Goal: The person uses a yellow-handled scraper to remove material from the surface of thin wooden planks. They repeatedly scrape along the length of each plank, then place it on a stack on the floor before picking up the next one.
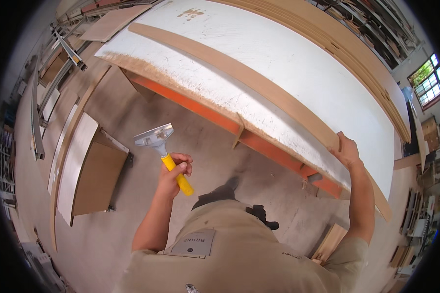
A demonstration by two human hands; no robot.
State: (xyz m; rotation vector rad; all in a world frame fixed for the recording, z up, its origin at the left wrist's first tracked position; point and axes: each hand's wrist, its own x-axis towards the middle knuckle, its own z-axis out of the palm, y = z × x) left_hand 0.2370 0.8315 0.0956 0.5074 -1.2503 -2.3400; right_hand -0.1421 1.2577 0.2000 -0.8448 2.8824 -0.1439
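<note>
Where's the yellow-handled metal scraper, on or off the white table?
Off: the left hand grips the scraper away from the table, with floor showing between.

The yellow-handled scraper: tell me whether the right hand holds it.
No, the left hand holds the scraper, while the right hand is on the long brown strip.

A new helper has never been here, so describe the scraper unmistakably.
Start at the long white tabletop, then look off its near edge to the left hand. Held there is the scraper, wide metal head pointing away from the body. Its bright yellow handle sets it apart from the plain brown strip in the right hand.
</note>
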